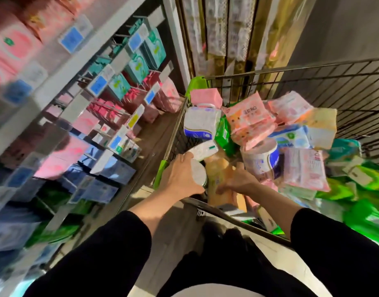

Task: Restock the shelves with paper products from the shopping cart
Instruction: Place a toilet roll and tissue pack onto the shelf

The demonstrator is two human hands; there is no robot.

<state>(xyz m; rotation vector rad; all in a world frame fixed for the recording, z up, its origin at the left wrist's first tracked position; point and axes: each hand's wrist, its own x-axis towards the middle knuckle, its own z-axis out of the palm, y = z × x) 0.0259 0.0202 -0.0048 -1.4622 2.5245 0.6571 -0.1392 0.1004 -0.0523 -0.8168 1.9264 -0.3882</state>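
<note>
While both hands dig at the near edge of the shopping cart (312, 70), plenty left to shelve. Left hand (180, 179) fingers curled round a white roll (198, 173); right hand (237, 182) fingers pressed flat on a tan pack (216, 179). Shelves (55, 86) beside the cart's left edge, mostly full.

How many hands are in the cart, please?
2: the left hand grips a white pack by the cart rim; the right hand touches an orange pack beside it.
</note>
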